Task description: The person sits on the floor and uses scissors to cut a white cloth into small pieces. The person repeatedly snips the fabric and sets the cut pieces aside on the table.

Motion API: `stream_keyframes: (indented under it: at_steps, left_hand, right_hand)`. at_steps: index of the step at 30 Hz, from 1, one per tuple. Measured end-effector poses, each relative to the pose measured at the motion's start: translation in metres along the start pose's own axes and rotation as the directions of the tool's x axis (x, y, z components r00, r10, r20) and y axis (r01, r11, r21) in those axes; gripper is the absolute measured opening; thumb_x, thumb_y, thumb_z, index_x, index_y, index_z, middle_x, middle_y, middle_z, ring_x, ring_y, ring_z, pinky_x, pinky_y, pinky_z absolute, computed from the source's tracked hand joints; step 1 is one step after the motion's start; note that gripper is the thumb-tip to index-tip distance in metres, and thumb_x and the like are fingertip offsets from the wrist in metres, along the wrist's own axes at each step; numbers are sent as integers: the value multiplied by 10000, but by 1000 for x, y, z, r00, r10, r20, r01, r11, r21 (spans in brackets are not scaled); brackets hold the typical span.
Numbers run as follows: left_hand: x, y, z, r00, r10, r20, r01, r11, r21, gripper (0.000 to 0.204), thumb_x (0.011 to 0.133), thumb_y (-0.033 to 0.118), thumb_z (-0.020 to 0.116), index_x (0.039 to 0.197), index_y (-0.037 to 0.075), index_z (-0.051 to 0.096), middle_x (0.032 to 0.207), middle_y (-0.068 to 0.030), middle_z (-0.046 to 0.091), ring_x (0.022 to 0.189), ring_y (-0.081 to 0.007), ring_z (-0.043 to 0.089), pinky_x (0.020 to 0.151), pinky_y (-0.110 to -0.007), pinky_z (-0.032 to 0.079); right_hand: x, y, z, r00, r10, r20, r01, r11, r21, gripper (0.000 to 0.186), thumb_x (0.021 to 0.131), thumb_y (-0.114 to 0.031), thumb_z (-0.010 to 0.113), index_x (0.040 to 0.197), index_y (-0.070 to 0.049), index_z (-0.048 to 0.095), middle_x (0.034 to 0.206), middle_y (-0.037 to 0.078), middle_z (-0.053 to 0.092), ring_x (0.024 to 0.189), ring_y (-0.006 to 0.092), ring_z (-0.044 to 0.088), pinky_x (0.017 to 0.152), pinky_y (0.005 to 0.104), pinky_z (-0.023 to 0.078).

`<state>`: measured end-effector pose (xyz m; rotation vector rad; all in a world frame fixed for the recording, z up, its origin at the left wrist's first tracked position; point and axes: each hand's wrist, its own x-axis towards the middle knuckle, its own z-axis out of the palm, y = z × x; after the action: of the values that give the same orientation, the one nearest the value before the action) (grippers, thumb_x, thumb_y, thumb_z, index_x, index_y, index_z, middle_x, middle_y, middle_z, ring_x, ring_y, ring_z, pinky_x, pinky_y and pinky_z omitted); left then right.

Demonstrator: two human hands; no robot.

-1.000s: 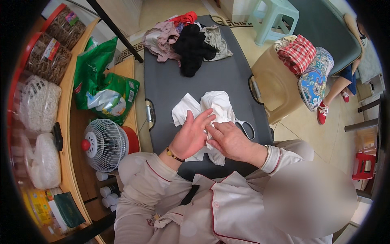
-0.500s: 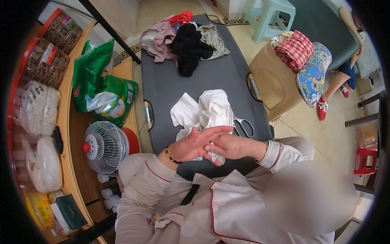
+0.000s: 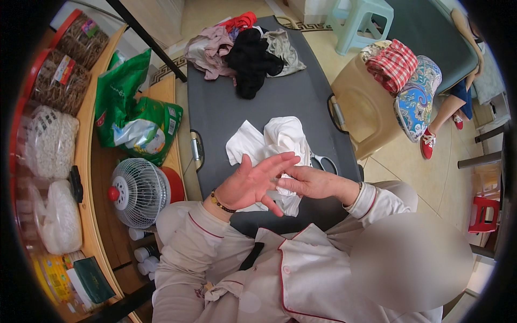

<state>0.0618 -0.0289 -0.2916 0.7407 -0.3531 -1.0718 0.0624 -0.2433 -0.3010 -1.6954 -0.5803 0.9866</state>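
Note:
White cloth [image 3: 285, 137] lies crumpled on the grey table in front of me, and one part of it hangs down below my hands. My left hand [image 3: 253, 183], with a beaded bracelet on its wrist, is spread open, palm turned up and fingers apart. Close against it, my right hand [image 3: 312, 183] is closed with its thumb laid over a bit of the white cloth. Its other fingers are partly hidden. Scissors [image 3: 326, 163] with pale handles lie just beyond my right hand, their blades under or behind the cloth.
The grey folding table [image 3: 315, 81] bears a heap of clothes [image 3: 250, 59] at its far end. To the left are a wire fan [image 3: 141, 194], a green bag [image 3: 148, 129] and shelved jars. A beige stool [image 3: 358, 102] with folded fabrics stands right; another person's leg [image 3: 444, 113] shows beyond.
My left hand has opened and drawn slightly left, its fingers spreading away from my right hand. The white cloth piece under my right hand now hangs more freely.

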Motion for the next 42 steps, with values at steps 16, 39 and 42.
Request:
stream_keyframes:
  at_steps: [16,39,42]
  left_hand:
    - [6,-21,1,990,-106,96,106,994,3,969,791,751,369,1474,179,-12,1531,-91,-4,1313,-296,322,895,-489,469]
    - [-3,-4,-16,977,-5,-212,4,1000,-2,837,867,694,260,1479,182,10,1520,-125,98,1325,-352,304,947,-515,410]
    - [6,-10,-7,985,-27,-168,0,987,-159,846,863,697,265,1478,187,-11,1510,-115,132,1321,-360,311,940,-520,419]
  right_hand:
    - [10,19,35,979,-198,40,202,972,-124,590,931,-537,412,1147,1,518,913,179,627,903,306,608,789,373,484]
    - [-20,-5,-9,878,-192,-438,-112,807,-579,388,866,-324,573,1059,6,507,871,191,577,848,346,575,755,432,448]
    - [-9,2,11,774,-545,-322,-41,465,-884,470,717,-212,678,1125,-47,513,1007,111,531,930,279,539,816,397,434]
